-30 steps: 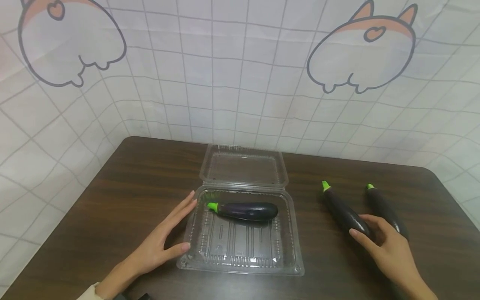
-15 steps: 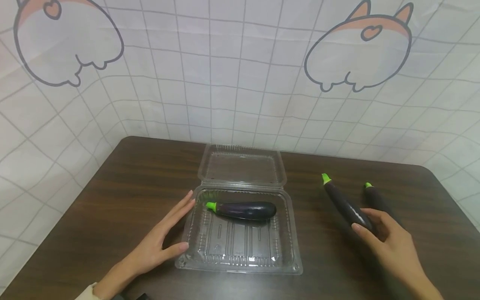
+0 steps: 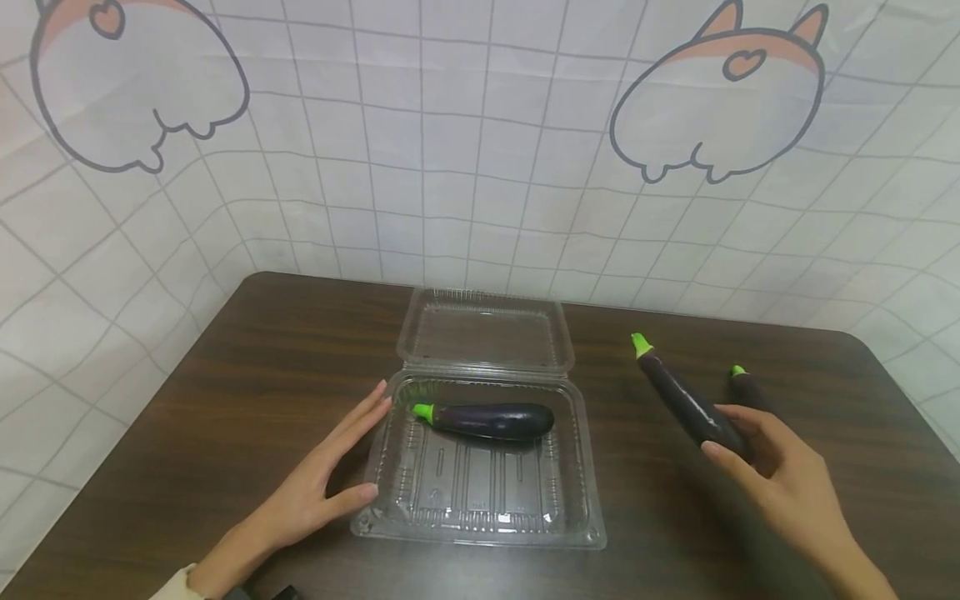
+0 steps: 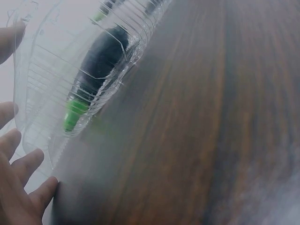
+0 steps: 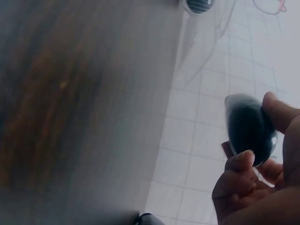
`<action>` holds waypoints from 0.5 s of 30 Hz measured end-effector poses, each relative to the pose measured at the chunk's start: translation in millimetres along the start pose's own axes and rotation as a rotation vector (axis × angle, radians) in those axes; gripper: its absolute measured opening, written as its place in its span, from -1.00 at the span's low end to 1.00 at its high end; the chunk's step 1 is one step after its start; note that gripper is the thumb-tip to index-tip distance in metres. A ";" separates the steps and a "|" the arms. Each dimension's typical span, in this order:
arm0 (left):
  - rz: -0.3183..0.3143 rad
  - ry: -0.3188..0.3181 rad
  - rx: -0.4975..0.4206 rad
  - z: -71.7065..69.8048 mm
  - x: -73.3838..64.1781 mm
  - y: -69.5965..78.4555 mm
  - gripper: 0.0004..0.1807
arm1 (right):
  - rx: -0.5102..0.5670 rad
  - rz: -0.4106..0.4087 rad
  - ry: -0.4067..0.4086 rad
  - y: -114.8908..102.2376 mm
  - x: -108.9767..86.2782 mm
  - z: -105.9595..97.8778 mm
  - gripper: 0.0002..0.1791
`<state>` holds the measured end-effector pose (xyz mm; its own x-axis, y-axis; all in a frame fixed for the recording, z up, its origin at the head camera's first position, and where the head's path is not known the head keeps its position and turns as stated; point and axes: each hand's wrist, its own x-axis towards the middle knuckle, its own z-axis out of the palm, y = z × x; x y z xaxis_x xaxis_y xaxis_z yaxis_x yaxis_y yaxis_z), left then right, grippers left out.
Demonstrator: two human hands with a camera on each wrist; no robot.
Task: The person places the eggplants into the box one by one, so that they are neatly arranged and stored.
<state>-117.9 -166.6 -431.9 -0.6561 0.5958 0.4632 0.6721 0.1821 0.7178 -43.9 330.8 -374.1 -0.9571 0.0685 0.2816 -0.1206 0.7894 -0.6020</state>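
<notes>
My right hand [image 3: 787,483] grips a dark purple eggplant [image 3: 686,408] by its thick end, thumb on one side and fingers on the other. Its green stem points up and away to the left. In the right wrist view the rounded end of this eggplant [image 5: 251,129] shows between thumb and fingers. My left hand [image 3: 300,500] rests with fingers spread along the left rim of a clear plastic clamshell container [image 3: 480,537]. Inside the container a second eggplant [image 3: 495,422] lies sideways near the back, stem to the left; the left wrist view shows it through the clear wall.
A third eggplant [image 3: 746,390] lies on the dark wooden table [image 3: 247,358] at the right, partly hidden behind my right hand. The container's lid [image 3: 487,333] lies folded back toward the white gridded cloth [image 3: 450,167] behind the table.
My right hand has lifted the eggplant and moved it slightly away and to the left, now covering more of the third eggplant. The left hand and container have stayed in place.
</notes>
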 end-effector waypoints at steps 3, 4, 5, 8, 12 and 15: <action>-0.005 0.000 0.000 -0.2 -0.2 0.2 -0.16 | 0.027 -0.043 0.009 -3.7 2.1 1.9 -0.45; -0.007 0.000 0.000 -0.3 -0.2 0.2 -0.16 | 0.033 -0.056 0.012 -5.0 3.1 2.1 -0.44; -0.007 -0.001 0.000 -0.3 -0.1 0.2 -0.16 | 0.037 -0.068 0.014 -6.2 4.0 2.1 -0.43; -0.008 -0.001 -0.001 -0.2 0.3 0.2 -0.16 | 0.058 -0.102 0.016 -10.1 7.8 1.7 -0.43; -0.006 -0.002 -0.008 0.4 0.6 -0.5 -0.15 | 0.072 -0.139 0.008 -15.3 12.6 1.0 -0.43; -0.004 -0.005 -0.013 1.2 0.6 -1.3 -0.15 | 0.073 -0.153 0.003 -18.9 15.4 0.5 -0.44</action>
<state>-118.8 -165.6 -433.1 -0.6568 0.5990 0.4580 0.6651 0.1742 0.7261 -56.5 316.6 -358.8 -0.9253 -0.0473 0.3762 -0.2839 0.7440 -0.6048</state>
